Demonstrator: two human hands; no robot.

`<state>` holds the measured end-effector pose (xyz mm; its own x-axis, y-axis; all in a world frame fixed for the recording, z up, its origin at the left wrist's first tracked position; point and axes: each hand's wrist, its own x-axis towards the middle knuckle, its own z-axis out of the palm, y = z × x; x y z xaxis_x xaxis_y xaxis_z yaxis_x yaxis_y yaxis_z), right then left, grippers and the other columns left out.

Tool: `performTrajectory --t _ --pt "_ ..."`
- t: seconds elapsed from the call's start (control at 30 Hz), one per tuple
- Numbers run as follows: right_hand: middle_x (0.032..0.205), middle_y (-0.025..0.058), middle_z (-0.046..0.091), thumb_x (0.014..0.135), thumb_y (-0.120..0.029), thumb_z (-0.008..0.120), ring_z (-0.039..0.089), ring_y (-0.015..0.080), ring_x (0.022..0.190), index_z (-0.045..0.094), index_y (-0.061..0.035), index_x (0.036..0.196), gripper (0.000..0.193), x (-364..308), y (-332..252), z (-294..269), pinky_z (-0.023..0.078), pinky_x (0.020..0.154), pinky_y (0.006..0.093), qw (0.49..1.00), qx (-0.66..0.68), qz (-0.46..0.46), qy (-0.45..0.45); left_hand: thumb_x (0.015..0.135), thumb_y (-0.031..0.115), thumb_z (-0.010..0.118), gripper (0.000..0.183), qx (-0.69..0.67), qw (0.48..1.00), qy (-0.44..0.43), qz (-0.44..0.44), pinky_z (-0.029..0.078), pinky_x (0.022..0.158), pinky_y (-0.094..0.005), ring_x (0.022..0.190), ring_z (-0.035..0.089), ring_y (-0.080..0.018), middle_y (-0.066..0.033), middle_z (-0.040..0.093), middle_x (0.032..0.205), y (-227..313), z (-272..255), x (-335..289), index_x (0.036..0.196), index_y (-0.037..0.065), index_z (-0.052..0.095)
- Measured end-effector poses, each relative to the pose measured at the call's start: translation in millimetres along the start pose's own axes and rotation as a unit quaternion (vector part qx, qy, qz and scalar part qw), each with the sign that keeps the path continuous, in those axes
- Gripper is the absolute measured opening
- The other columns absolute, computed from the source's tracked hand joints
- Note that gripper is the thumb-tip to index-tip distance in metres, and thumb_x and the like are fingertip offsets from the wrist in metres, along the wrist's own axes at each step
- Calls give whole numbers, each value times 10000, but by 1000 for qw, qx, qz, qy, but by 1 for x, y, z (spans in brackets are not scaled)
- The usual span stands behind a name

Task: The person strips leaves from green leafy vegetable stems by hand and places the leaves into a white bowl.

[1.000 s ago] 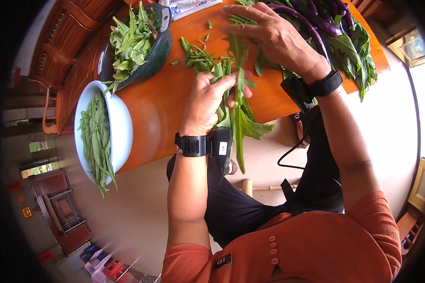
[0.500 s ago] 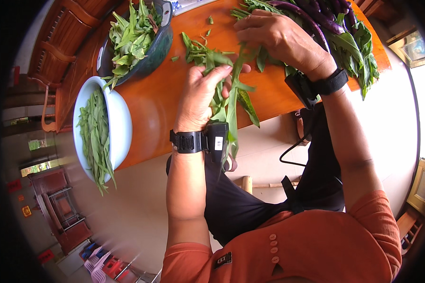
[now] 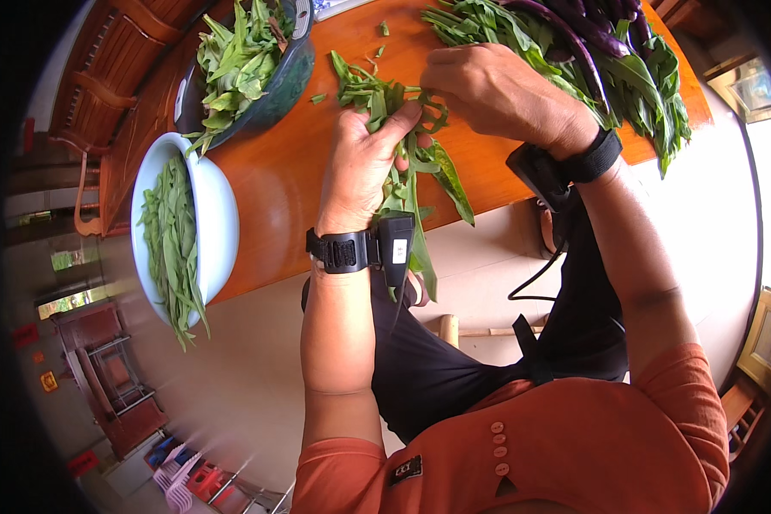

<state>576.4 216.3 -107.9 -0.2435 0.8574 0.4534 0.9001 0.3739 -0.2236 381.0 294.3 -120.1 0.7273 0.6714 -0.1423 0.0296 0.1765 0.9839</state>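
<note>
My left hand (image 3: 364, 158) is closed round a bunch of leafy greens (image 3: 415, 201), its stems poking out past the thumb and its long leaves hanging over the table's near edge. Close to its thumb, my right hand (image 3: 505, 94) is pinched at a curled green piece of the bunch; its fingertips are partly hidden behind the hand. Beyond the right hand lies a pile of leafy greens (image 3: 660, 111) with long purple eggplants (image 3: 604, 43) on top.
On the left, a light blue bowl (image 3: 220, 223) holds trimmed greens. Behind it, a dark basin (image 3: 287, 94) contains broken leaves. Small green scraps (image 3: 384, 28) lie on the orange-brown wooden table (image 3: 270, 188). A wooden bench (image 3: 111, 94) stands at far left.
My right hand has come down and left from the pile, closing its fingers beside the left hand. A leaf that stood up between the hands is now curled over.
</note>
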Motion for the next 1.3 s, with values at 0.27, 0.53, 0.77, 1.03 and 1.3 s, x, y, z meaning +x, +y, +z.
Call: performTrajectory --t 0.27,0.53,0.77,1.03,1.3 --pt "599 136 606 893 -144 539 608 275 551 615 11 705 255 22 -26 25 479 552 391 927 260 224 151 977 159 652 136 -43 998 11 35 395 504 -216 556 541 -68 -23 687 766 2 0 -1 941 34 692" --pt "577 43 529 930 -177 519 488 135 514 567 9 691 306 20 -30 34 418 508 335 750 479 448 86 976 178 652 143 -69 996 49 29 395 502 -217 593 566 -74 -21 677 767 -4 0 6 967 42 696" --pt "794 178 655 749 -135 747 654 407 705 645 -6 808 175 17 -43 43 554 660 452 961 137 192 144 984 198 638 187 -66 985 157 18 361 442 -227 513 543 -71 -17 660 684 -4 -5 5 894 44 695" --pt "843 192 699 853 -69 625 678 391 796 711 23 898 134 16 -27 34 550 740 440 937 184 209 212 992 250 651 182 -3 999 46 25 382 501 -192 558 517 -53 -16 675 755 5 3 -1 999 73 691" --pt "774 176 662 811 -54 641 652 397 726 653 7 797 63 15 -31 37 534 665 457 957 168 150 181 977 192 657 173 -54 994 85 46 398 489 -228 545 541 -65 -19 675 708 3 -1 2 875 56 690"
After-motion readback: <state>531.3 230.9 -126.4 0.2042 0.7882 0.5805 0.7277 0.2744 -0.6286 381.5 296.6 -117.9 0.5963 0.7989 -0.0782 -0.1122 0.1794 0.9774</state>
